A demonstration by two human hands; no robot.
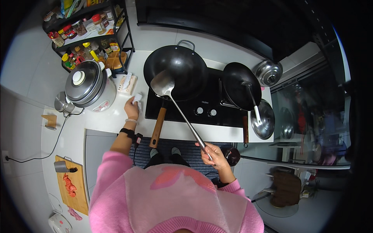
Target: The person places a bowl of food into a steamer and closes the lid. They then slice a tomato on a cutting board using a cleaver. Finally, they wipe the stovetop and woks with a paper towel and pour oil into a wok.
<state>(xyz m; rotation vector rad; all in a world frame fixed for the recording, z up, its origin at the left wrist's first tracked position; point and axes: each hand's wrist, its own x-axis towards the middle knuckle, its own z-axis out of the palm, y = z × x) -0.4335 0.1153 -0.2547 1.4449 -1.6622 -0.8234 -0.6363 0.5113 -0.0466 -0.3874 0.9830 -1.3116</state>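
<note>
My right hand [212, 155] grips the end of a long metal wok spatula [186, 118]. The spatula's broad blade hangs over the near left rim of a large black wok [183, 68]. That wok sits on the left side of a black glass gas hob [186, 112], its wooden handle [158, 128] pointing toward me. Over the counter left of the hob, my left hand [132, 107] holds a crumpled white tissue [137, 99]. Just beyond that hand lies a pack of tissues [127, 84] with one sheet pulled up.
A smaller black pan [242, 84] holds a white-handled utensil on the hob's right. Metal lids [263, 123] lie beside it. At left stand a rice cooker [90, 87] and a rack of seasonings [87, 38]. A cutting board [77, 201] bears a cleaver [62, 167] and sliced tomato [69, 186].
</note>
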